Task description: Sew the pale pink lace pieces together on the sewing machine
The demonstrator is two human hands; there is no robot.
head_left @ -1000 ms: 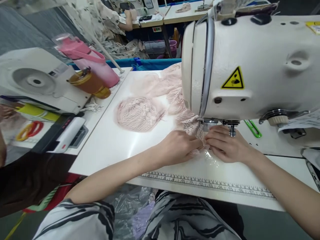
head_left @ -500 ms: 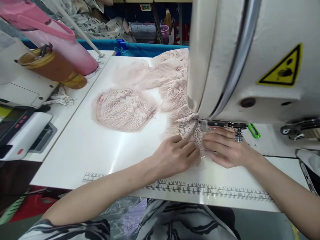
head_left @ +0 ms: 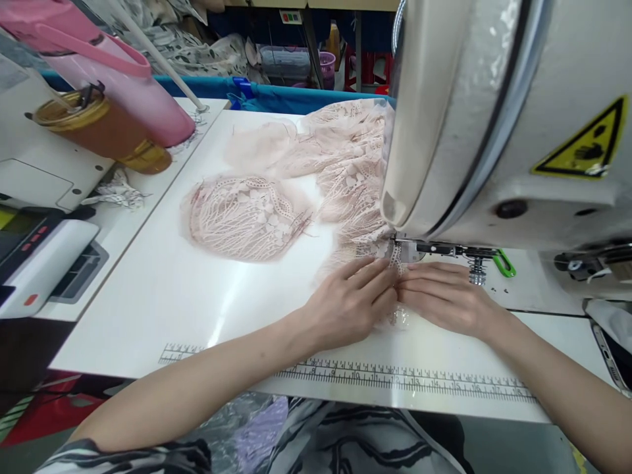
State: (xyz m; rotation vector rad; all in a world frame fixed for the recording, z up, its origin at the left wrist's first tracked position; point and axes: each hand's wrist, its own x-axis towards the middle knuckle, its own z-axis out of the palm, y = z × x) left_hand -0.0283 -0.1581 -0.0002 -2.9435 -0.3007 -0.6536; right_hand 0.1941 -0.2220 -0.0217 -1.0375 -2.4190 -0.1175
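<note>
A length of pale pink lace fabric (head_left: 353,181) runs under the needle area (head_left: 396,243) of a white sewing machine (head_left: 457,131). Just in front of the needle, my left hand (head_left: 348,303) grips the lace edge, its fingers bent over the cloth and thumb tucked beneath. My right hand (head_left: 444,299) meets it from the other side, fingers pressed together on the same scalloped strip. The two sets of fingertips touch or nearly touch, covering part of the strip. To the left, a separate lace cup-shaped piece (head_left: 247,217) lies flat on the white table (head_left: 148,289).
A printed ruler (head_left: 365,376) runs along the table's front edge. At left stand a pink bottle (head_left: 123,85), an amber cup (head_left: 99,131) and a control box (head_left: 47,260). A green thread snipper (head_left: 504,263) lies right of the needle, and a phone (head_left: 608,352) at far right.
My left fingers have stretched forward along the lace, toward the needle. My right hand has closed in toward the left, its fingers now straighter and together. The view has shifted slightly.
</note>
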